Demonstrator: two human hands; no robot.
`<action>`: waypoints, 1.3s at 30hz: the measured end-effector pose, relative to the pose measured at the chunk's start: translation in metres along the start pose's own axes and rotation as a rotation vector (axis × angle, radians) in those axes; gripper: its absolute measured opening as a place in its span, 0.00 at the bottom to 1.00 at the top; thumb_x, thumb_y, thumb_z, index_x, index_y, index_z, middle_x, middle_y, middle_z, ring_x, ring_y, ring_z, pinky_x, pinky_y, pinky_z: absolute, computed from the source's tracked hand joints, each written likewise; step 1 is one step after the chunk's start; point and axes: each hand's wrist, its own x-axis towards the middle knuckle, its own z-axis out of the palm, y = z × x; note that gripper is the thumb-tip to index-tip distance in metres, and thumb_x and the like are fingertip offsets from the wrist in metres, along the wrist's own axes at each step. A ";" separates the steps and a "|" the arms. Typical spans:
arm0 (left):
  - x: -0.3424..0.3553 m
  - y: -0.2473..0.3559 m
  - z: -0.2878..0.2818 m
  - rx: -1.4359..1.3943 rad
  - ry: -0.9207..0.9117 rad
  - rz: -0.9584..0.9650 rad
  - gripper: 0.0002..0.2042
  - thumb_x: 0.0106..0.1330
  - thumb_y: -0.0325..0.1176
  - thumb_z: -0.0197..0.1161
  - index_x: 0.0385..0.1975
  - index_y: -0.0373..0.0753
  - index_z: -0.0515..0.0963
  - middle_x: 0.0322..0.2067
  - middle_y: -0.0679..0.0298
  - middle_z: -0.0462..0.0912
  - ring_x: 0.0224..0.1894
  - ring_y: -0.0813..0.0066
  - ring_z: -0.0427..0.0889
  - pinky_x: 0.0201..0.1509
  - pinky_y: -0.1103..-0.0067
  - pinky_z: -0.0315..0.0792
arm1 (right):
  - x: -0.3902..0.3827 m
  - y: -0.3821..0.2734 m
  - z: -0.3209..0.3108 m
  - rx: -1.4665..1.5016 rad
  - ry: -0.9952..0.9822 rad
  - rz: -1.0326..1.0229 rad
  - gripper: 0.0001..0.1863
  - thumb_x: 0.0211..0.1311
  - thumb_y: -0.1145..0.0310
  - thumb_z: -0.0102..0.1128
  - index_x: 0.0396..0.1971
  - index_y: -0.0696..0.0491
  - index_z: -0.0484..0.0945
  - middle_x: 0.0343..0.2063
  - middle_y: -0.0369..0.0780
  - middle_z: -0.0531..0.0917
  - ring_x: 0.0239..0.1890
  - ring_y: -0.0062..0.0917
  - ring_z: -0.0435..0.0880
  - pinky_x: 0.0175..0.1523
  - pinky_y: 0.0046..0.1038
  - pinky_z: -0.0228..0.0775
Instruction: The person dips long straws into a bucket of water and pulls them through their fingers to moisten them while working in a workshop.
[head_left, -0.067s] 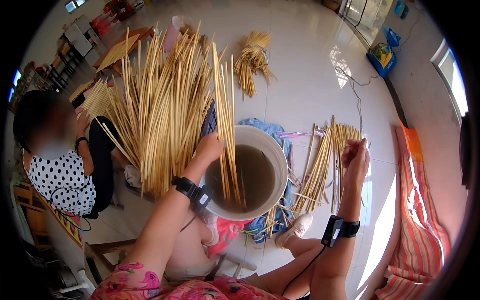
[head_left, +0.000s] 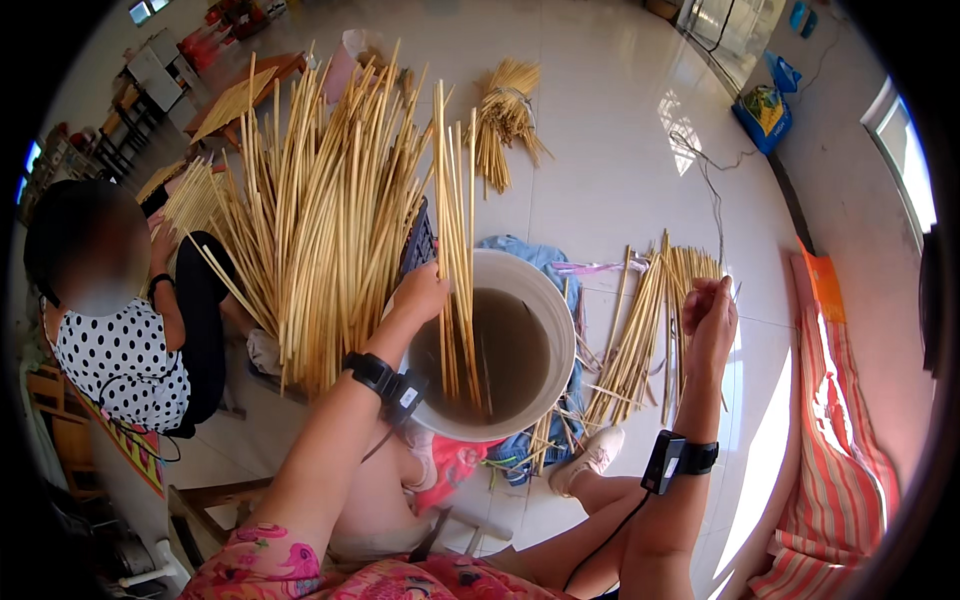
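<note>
Head view: a slim bunch of pale yellow stalks (head_left: 457, 220) is grasped by the left hand (head_left: 423, 290), its fingers clenched around the middle of the bunch. The stalks are held almost upright over a round white bucket (head_left: 566, 365), with their lower ends dipped in murky water (head_left: 520, 350). By the right hand (head_left: 711, 308), held up well apart on the other side of the bucket, the fingers are curled inward; a thin, pointed thing (head_left: 739, 291) is seen beside them, but whether it is gripped cannot be told. Below that hand, loose cut stalks (head_left: 632, 345) are spread on the tiled floor (head_left: 620, 120), and a crumpled blue cloth (head_left: 535, 252) is partly hidden by the bucket. To the left of the left hand, a large sheaf (head_left: 335, 220) is stood on end, fanned at the top, next to a dark crate (head_left: 418, 238). Farther off, a tied bundle (head_left: 510, 112) is left on the floor. On the far left, more stalks (head_left: 193, 203) are handled by a seated co-worker (head_left: 120, 355) dressed in a dotted top. Along the right wall, a striped cloth (head_left: 838, 460) is draped.
</note>
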 end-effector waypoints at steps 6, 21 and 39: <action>0.005 -0.004 0.013 -0.030 -0.038 0.076 0.18 0.62 0.40 0.54 0.46 0.34 0.73 0.38 0.49 0.81 0.41 0.53 0.80 0.47 0.66 0.72 | -0.022 0.008 0.046 -0.099 -0.230 0.115 0.21 0.72 0.55 0.39 0.29 0.56 0.74 0.16 0.33 0.73 0.15 0.12 0.66 0.18 0.15 0.54; 0.022 0.012 0.044 -0.733 -0.303 0.041 0.14 0.62 0.32 0.60 0.45 0.32 0.76 0.36 0.62 0.81 0.37 0.78 0.78 0.40 0.79 0.71 | -0.049 0.142 0.171 -0.448 -0.501 0.037 0.15 0.58 0.68 0.57 0.43 0.59 0.73 0.32 0.47 0.82 0.37 0.39 0.82 0.44 0.34 0.72; -0.010 0.041 -0.013 0.154 0.442 0.417 0.14 0.58 0.37 0.62 0.37 0.34 0.73 0.32 0.52 0.80 0.37 0.53 0.79 0.40 0.65 0.72 | -0.020 0.056 0.123 -0.409 -0.365 -0.061 0.07 0.64 0.71 0.55 0.31 0.59 0.71 0.19 0.33 0.74 0.23 0.13 0.69 0.27 0.19 0.62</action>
